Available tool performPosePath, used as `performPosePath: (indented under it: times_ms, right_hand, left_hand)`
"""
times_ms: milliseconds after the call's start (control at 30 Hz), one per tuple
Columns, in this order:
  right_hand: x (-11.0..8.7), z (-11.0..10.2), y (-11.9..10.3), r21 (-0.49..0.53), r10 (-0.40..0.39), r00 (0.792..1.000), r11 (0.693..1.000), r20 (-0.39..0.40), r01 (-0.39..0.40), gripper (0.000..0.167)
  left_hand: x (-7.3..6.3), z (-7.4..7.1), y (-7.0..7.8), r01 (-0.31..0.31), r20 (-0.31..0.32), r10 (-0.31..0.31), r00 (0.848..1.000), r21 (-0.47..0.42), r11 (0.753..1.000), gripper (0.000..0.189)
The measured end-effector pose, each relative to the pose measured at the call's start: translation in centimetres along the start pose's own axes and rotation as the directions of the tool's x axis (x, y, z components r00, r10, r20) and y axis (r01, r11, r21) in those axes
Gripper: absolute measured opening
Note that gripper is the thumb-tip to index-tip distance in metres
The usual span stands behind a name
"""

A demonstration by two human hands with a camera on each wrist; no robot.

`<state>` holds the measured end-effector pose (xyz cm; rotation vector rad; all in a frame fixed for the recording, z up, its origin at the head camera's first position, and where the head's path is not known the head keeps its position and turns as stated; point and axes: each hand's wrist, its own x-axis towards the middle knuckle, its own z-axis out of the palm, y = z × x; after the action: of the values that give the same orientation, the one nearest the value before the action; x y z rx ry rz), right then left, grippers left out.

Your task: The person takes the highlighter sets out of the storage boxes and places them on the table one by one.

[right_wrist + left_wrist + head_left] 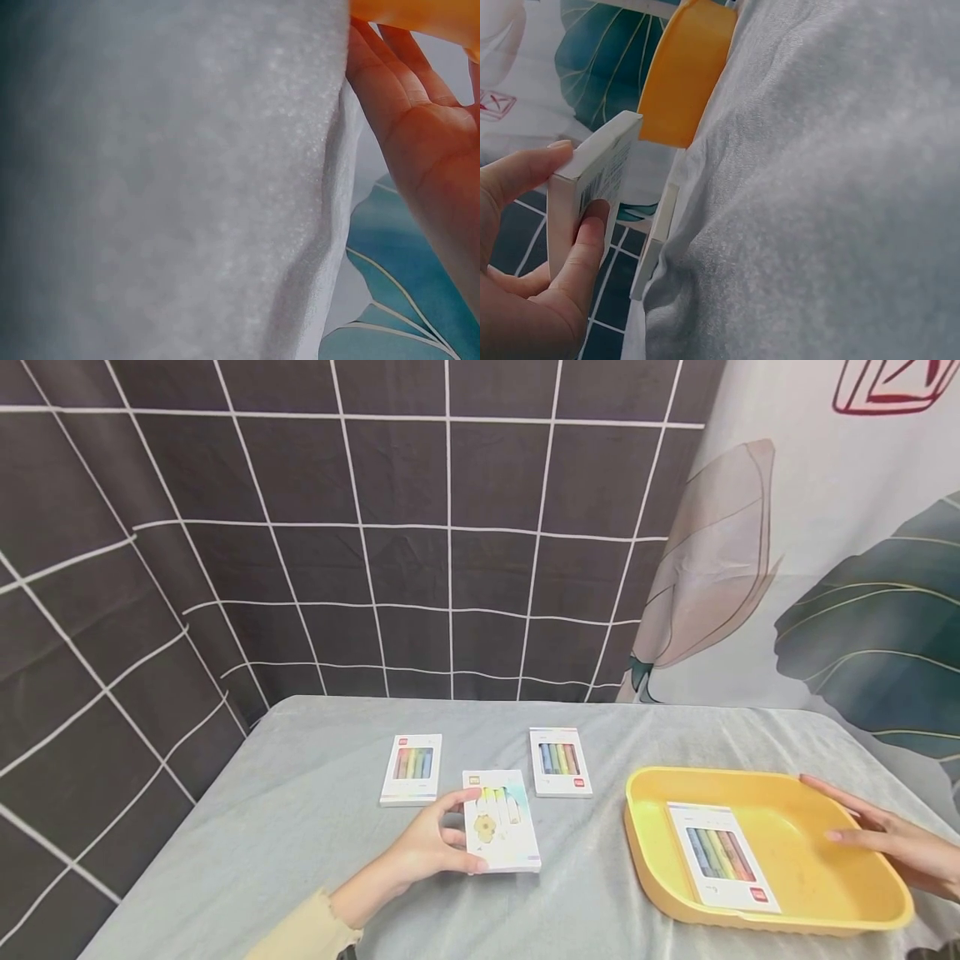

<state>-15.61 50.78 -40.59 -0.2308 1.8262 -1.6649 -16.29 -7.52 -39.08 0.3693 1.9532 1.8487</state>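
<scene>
My left hand (pixel 435 843) holds a flat white box (pixel 501 822) by its left edge, above the cloth between two similar boxes. A yellow flower and coloured sticks are printed on its front; the left wrist view shows a barcode on another face, with the thumb and fingers (pixel 585 259) on opposite sides. My right hand (pixel 892 843) grips the right rim of a yellow tray (pixel 832 922), thumb inside, the other fingers partly hidden. Inside the tray's left part lies a white box (pixel 723 857) with a picture or window of coloured sticks.
Two more white boxes lie on the grey cloth-covered table (pixel 315 793): the left box (pixel 412 770) and the right box (pixel 561 762). Behind the table hang a dark grid-patterned curtain (pixel 397 568) and a leaf-patterned curtain (pixel 810 568).
</scene>
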Motion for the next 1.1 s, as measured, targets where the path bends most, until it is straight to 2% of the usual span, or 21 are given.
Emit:
performPosePath:
  times_ms: [300,867,1100]
  right_hand:
    - [0.0,0.0,0.1,-0.010,0.000,1.000,1.000,-0.017,-0.001,0.059]
    - [0.0,0.0,0.2,-0.036,-0.001,0.999,0.999,-0.043,0.000,0.059]
    - [-0.1,0.0,0.1,0.002,-0.016,1.000,1.000,0.001,0.016,0.060]
  left_hand:
    - [-0.3,-0.2,-0.2,0.008,0.020,-0.008,1.000,0.004,1.000,0.086]
    - [-0.7,-0.5,-1.1,0.031,0.014,-0.032,0.999,0.038,0.999,0.088]
    - [-0.6,-0.7,-1.3,0.043,0.014,-0.044,0.999,0.067,0.997,0.087]
